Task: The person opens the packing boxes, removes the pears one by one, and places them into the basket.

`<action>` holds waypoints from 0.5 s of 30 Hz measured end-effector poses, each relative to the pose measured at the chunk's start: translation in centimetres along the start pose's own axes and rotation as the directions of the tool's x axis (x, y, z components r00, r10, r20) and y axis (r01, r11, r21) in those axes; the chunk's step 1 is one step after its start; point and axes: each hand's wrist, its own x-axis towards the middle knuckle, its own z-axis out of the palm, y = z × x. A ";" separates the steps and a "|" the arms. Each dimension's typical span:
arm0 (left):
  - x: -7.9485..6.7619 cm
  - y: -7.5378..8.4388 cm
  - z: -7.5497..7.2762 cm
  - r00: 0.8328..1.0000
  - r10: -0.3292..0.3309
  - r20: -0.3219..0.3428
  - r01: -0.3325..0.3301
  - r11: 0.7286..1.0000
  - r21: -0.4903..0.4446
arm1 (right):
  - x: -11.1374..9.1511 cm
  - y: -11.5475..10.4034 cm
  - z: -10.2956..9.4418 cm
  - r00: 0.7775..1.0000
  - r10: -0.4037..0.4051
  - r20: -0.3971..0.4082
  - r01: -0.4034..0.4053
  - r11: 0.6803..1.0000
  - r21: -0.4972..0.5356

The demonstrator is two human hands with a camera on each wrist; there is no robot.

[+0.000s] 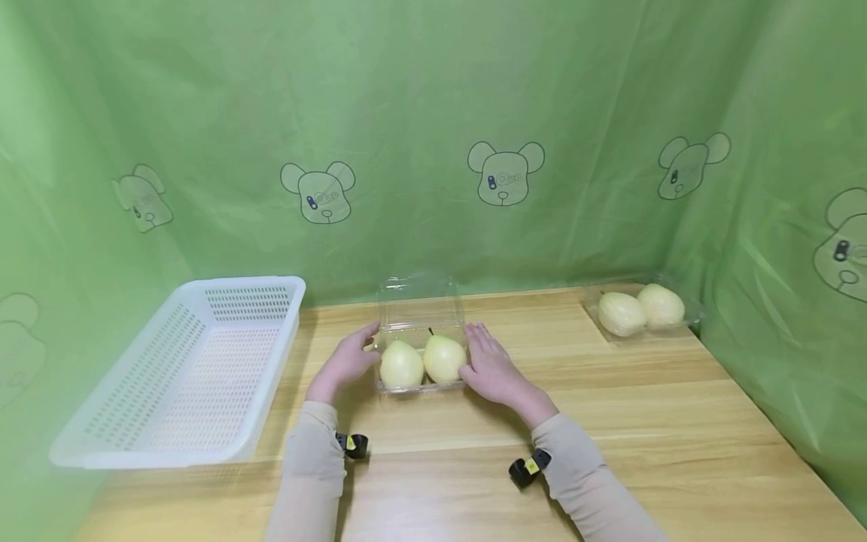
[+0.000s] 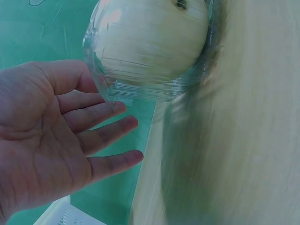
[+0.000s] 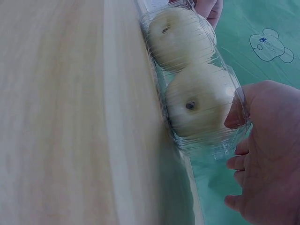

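Two pale yellow-green pears, the left pear [image 1: 401, 366] and the right pear [image 1: 445, 359], sit side by side in a clear plastic clamshell box [image 3: 185, 143] on the wooden table. Its lid [image 1: 418, 302] stands raised at the back. My left hand [image 1: 350, 360] is at the box's left side; in the left wrist view its upper digit meets the box corner while the other fingers spread loosely. On the opposite side, my right hand [image 1: 493, 366] has its thumb at the rim beside the right pear, fingers extended along the outside.
A white slotted plastic basket [image 1: 271, 376] stands on the left of the table. At the back right lies another clear box [image 1: 692, 313] with two pears [image 1: 622, 314] in it. A green curtain [image 1: 406, 98] with bear faces encloses the table's back and sides.
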 end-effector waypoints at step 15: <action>-0.2 0.1 -0.2 1.000 -0.025 0.012 0.025 1.000 -0.011 | -0.1 -0.1 0.0 1.000 -0.021 -0.013 0.021 1.000 -0.012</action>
